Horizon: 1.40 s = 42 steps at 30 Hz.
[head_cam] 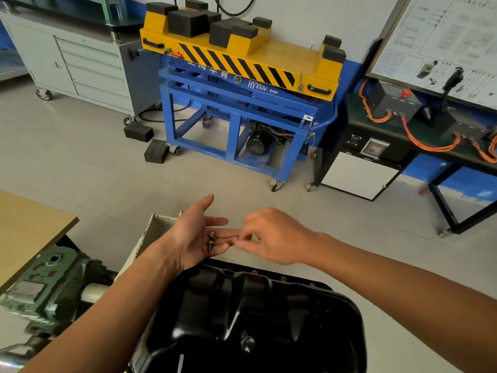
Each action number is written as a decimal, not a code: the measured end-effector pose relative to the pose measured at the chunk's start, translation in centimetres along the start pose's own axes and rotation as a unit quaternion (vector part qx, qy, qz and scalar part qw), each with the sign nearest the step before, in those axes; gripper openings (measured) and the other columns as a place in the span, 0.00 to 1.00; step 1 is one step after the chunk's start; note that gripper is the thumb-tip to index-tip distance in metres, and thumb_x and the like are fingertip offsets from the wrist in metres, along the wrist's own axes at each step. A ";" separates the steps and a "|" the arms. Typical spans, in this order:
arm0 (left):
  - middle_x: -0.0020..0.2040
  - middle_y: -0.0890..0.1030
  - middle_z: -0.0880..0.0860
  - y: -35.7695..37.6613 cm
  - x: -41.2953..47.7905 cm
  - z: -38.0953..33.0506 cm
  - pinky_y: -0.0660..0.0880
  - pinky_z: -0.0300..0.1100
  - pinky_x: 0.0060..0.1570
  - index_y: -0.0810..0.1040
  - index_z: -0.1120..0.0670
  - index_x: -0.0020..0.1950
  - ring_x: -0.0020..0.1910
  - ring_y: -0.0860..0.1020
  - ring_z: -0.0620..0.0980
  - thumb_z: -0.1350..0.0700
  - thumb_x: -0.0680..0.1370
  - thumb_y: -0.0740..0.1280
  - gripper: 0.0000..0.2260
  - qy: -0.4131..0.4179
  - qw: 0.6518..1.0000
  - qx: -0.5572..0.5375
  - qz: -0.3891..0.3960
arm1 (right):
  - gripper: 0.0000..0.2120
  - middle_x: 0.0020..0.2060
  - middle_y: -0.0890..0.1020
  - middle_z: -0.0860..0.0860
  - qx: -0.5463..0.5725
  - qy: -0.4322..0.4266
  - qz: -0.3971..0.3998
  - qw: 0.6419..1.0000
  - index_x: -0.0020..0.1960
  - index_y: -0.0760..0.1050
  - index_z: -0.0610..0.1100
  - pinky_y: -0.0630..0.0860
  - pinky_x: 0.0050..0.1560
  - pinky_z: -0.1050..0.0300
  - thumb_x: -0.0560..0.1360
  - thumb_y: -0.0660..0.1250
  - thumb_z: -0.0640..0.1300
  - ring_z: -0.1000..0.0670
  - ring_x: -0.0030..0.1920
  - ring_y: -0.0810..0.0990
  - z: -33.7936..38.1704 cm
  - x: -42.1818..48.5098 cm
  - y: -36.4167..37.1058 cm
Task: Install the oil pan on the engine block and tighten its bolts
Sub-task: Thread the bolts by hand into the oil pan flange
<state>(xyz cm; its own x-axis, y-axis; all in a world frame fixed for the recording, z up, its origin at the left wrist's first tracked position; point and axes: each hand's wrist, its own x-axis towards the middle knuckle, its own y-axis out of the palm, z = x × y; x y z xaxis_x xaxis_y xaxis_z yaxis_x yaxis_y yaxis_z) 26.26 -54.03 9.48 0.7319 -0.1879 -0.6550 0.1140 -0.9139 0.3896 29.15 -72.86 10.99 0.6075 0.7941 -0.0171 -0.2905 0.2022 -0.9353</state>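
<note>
Oil pan (black, glossy) sits bottom centre, below both hands. Left hand: palm up, fingers straight, slightly spread, carrying bolts. Right hand: fingers pinched together at left fingertips; contents blurred, can't tell.

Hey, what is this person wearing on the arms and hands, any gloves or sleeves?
No gloves: the left hand and the right hand are bare, with no ring visible. The left forearm and right forearm are bare too, no sleeve within the picture, and no watch or band at either wrist.
</note>
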 end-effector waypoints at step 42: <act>0.46 0.79 0.52 -2.4 3.6 0.9 0.63 0.42 0.32 0.76 0.55 0.47 0.36 0.66 0.48 0.40 0.78 0.64 0.18 0.096 0.963 -0.027 -0.250 | 0.09 0.41 0.76 0.40 -0.117 -0.071 0.232 0.963 0.46 0.78 0.34 0.74 0.39 0.48 0.80 0.62 0.37 0.43 0.40 0.77 1.4 3.8 3.5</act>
<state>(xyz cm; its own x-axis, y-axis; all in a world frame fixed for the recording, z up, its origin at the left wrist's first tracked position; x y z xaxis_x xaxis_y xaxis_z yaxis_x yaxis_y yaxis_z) 28.00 -52.88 5.63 0.6869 0.3452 -0.6396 0.5147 -0.8523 0.0927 29.37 -68.35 8.17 0.3401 0.8417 -0.4194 -0.3210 -0.3153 -0.8931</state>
